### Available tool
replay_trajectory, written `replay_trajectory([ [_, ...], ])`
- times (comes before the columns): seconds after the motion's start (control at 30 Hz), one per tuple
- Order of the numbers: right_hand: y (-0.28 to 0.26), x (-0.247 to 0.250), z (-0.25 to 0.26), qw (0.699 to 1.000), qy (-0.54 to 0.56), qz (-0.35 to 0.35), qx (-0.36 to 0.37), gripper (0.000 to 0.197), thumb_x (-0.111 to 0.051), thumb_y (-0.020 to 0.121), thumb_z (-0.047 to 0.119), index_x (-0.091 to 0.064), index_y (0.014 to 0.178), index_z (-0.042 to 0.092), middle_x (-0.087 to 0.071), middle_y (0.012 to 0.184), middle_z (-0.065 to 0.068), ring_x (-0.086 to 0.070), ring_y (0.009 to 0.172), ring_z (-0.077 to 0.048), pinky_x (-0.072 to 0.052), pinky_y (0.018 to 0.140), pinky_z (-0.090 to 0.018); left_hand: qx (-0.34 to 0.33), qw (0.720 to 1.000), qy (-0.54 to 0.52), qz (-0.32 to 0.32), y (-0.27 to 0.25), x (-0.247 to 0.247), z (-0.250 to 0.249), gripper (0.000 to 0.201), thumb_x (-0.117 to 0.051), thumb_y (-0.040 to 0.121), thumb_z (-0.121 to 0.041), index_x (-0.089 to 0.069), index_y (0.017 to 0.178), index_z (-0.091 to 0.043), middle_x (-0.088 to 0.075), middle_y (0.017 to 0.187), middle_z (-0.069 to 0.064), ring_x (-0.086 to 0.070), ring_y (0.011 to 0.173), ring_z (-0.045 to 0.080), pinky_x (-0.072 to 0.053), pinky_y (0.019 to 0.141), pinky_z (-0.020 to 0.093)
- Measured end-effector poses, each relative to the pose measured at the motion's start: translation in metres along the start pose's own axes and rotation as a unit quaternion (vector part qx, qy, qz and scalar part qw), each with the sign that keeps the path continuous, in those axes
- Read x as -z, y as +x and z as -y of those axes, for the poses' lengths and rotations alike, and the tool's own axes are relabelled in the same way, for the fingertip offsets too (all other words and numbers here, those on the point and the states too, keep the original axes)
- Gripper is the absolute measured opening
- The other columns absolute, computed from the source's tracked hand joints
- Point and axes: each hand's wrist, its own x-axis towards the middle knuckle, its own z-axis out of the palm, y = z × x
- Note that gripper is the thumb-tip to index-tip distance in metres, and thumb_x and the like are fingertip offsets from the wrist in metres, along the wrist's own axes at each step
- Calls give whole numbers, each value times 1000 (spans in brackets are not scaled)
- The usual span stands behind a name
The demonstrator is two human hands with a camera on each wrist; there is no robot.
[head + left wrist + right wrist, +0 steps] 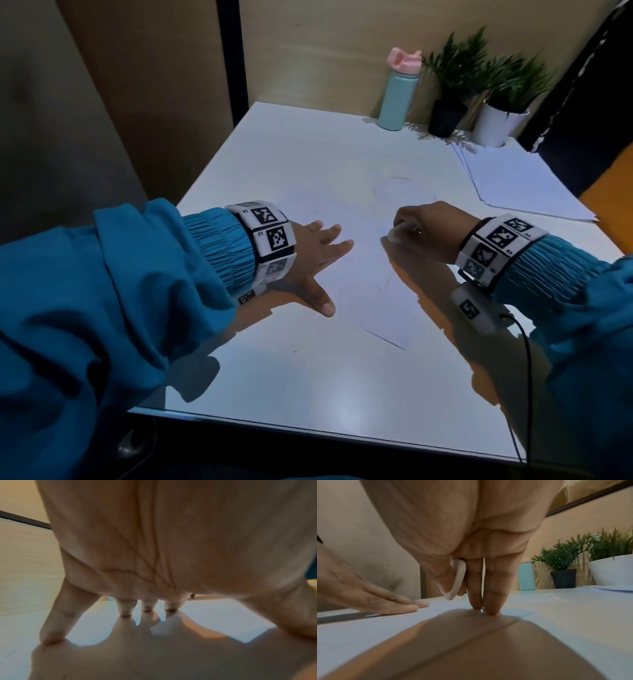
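Ready to erase
My left hand, spread flat, pins the paper against sliding; my right hand pinches the eraser.

A white eraser points tip-down over a white paper sheet lying flat.

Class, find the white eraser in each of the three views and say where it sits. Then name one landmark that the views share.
Head: the eraser pokes out under the right hand, right of centre, pointing down at the sheet.
Left wrist: not in it.
Right wrist: centre of the picture, eraser pinched between thumb and fingers.
Shared landmark: the left hand, pressed flat on the sheet, shows in all three views.
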Motion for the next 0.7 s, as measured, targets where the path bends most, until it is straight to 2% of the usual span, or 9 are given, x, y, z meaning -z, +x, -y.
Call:
replay_trajectory([
  [0.13,-5,-6,0,1000,12,5,-17,11,-39,93,24,-50,90,25,-65,91,-6,-56,82,-27,-43,72,-31,0,1000,23,2,-1,3,-6,125,-35,62,-98,17,154,-32,20,163,-4,9,151,23,-9,117,61],
  [0.23,-9,-8,1,1000,15,3,-16,11,-40,92,26,-50,89,26,-65,91,-7,-57,82,-26,-45,71,-31,-78,995,46,-32,-2,3,-24,122,-20,62,-100,16,154,-29,23,162,-3,15,150,22,-4,118,59],
  [0.3,-12,-8,2,1000,20,-2,-22,10,-40,90,28,-50,88,27,-64,90,-6,-56,80,-25,-43,71,-30,-148,988,36,-22,-6,1,-43,114,-20,68,-96,16,154,-32,24,162,-5,19,149,19,0,119,56],
  [0.37,-14,-8,4,999,22,-11,-25,12,-41,89,32,-51,86,26,-63,88,-3,-56,80,-24,-43,71,-30,-160,987,17,6,-10,-5,-55,108,-25,72,-93,17,153,-36,26,160,-9,21,148,17,4,117,57],
  [0.4,-15,-7,5,999,24,-9,-24,13,-41,89,33,-51,87,26,-62,88,-2,-56,81,-24,-44,72,-30,-129,992,3,14,-12,-7,-54,109,-28,71,-93,17,153,-37,27,160,-9,21,149,19,3,115,59],
  [0.5,-17,-4,5,999,32,7,-23,14,-40,91,32,-52,91,24,-61,90,-2,-55,83,-24,-43,72,-31,83,996,-39,19,-14,-2,-29,117,-30,70,-94,15,155,-28,21,162,3,9,150,36,-7,116,58],
  [0.53,-15,-4,4,999,30,12,-21,15,-40,91,31,-53,92,23,-62,91,-4,-56,83,-25,-45,74,-32,120,992,-37,8,-14,0,-21,118,-27,71,-95,13,156,-24,19,163,7,6,150,37,-9,116,57],
  [0.57,-14,-4,3,999,28,14,-17,15,-40,92,31,-53,93,23,-62,93,-5,-56,84,-25,-46,76,-33,104,994,-25,-6,-15,0,-19,117,-25,71,-95,12,156,-23,19,163,7,6,151,34,-10,116,58],
  [0.7,-14,-5,2,1000,17,6,-10,13,-39,93,26,-52,93,23,-59,90,-3,-55,84,-26,-44,75,-31,-147,989,-15,-7,-24,-15,-49,103,-17,74,-93,14,154,-36,26,160,-8,20,149,18,2,119,53],
])
